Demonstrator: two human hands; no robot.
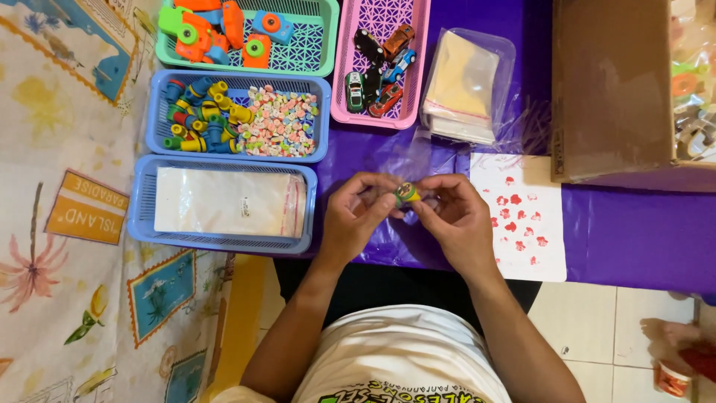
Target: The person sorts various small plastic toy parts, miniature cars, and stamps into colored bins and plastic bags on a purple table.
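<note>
You pinch a small green-and-yellow stamp toy [406,194] between both hands, left hand [359,216] and right hand [456,220] curled shut around it over a clear plastic bag [395,160], near the blue basket [224,240]. It looks like bagging; next, steady the bag's mouth.

Three baskets [224,134] left of hands; fourth basket [380,63] beyond them; bag stack [462,86] and paper sheet [522,224] right.

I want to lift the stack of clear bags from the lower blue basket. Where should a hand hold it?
Grip the stack of clear bags at its right end from above: it lies flat, and the blue basket walls block the sides.
</note>
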